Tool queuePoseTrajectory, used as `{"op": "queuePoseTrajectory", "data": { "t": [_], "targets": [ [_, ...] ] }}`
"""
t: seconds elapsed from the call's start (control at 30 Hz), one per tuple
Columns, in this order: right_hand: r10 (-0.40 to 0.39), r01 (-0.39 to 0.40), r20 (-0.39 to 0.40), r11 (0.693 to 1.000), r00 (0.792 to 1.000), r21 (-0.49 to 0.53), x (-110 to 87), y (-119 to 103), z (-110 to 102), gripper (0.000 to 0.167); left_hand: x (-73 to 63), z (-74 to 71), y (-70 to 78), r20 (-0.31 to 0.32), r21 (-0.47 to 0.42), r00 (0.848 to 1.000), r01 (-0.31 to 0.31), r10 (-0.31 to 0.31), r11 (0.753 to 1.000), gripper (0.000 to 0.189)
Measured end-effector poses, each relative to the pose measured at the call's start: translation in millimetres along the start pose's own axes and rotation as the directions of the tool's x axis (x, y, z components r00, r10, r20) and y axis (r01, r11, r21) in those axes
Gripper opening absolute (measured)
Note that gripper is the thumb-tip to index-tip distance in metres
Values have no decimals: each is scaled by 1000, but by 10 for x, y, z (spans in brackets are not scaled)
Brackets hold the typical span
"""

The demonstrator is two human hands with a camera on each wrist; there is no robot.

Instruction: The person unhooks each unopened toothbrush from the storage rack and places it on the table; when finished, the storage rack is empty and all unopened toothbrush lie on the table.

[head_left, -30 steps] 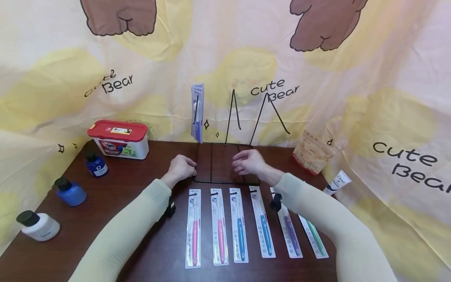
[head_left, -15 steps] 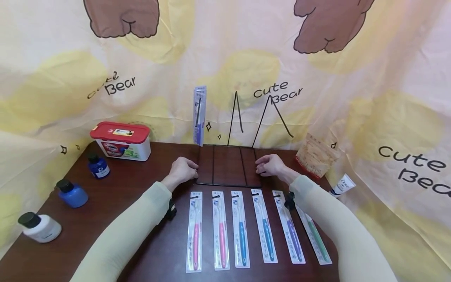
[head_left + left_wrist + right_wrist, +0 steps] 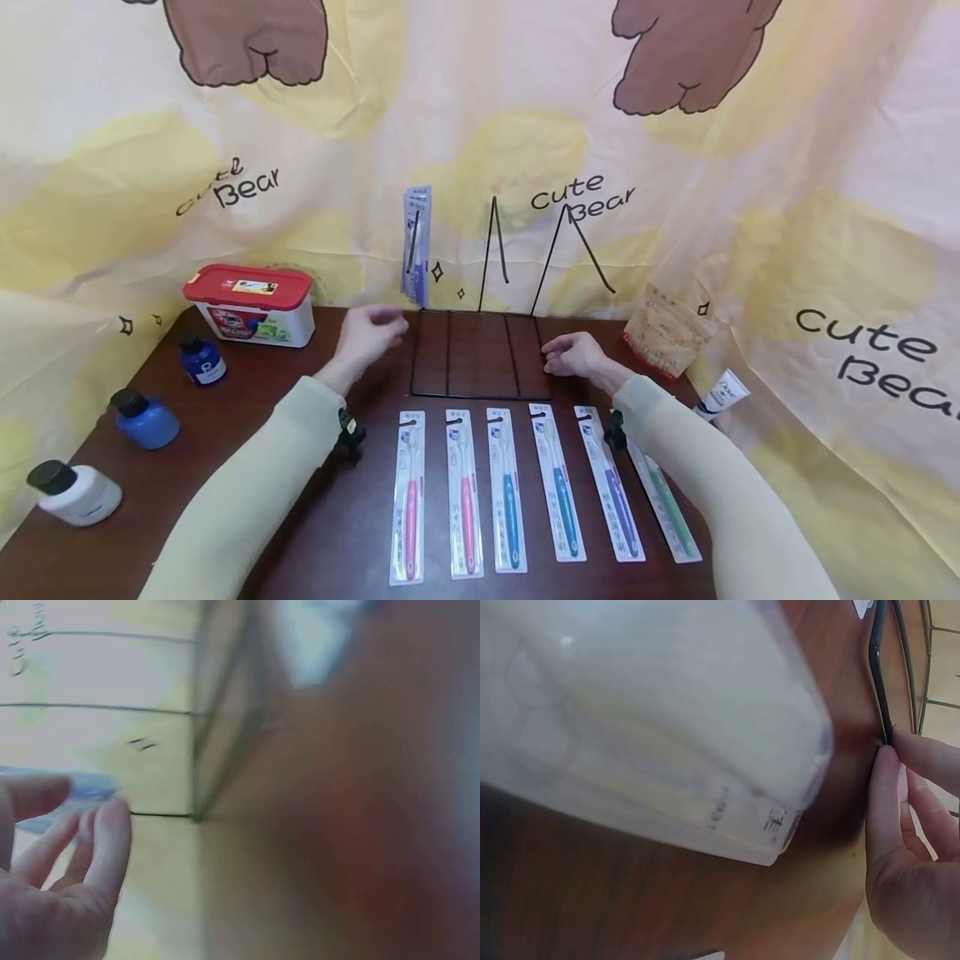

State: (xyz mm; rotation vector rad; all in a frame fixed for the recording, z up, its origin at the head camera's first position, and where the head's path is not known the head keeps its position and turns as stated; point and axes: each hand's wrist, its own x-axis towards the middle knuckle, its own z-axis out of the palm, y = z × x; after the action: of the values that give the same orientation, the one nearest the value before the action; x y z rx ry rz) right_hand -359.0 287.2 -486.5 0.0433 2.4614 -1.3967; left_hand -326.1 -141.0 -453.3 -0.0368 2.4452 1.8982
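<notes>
A black wire rack (image 3: pixel 480 397) stands on the table, with upright hooks rising at its back. Packaged toothbrushes (image 3: pixel 417 250) hang on its left hook. My left hand (image 3: pixel 367 337) is raised by the rack's back left corner, just below these packs. In the left wrist view its thumb and fingers are parted and overlap a pack (image 3: pixel 94 784). My right hand (image 3: pixel 576 356) is at the rack's right side; the right wrist view shows thumb and fingertip pinching the black wire (image 3: pixel 880 675). Several packaged toothbrushes lie in a row before the rack, including a pink one (image 3: pixel 410 517) and a purple one (image 3: pixel 618 508).
At the left stand a red-lidded tub (image 3: pixel 251 304), two blue bottles, one of them (image 3: pixel 146 421) mid-left, and a white bottle (image 3: pixel 78 496). A snack pouch (image 3: pixel 667 329) and a white tube (image 3: pixel 723 392) are at the right. A patterned curtain (image 3: pixel 480 125) hangs behind.
My right hand moved from over the rack to its right side and took hold of the wire. My left hand left the rack's left edge and rose back toward the hanging packs.
</notes>
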Motion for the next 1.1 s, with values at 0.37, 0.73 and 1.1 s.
{"op": "queuePoseTrajectory", "data": {
  "t": [0.37,0.73,1.1],
  "targets": [
    [18,-19,-17,996,1000,-84,-17,11,-37,36,270,-12,673,-183,-53,965,-202,189,978,55],
    [13,-14,-13,999,1000,-52,-26,4,8,37,312,159,745,-251,-22,941,-241,228,970,25],
    [32,-33,-20,998,999,-47,2,14,-10,38,84,129,899,-53,-118,962,-271,267,955,28]
  ]
}}
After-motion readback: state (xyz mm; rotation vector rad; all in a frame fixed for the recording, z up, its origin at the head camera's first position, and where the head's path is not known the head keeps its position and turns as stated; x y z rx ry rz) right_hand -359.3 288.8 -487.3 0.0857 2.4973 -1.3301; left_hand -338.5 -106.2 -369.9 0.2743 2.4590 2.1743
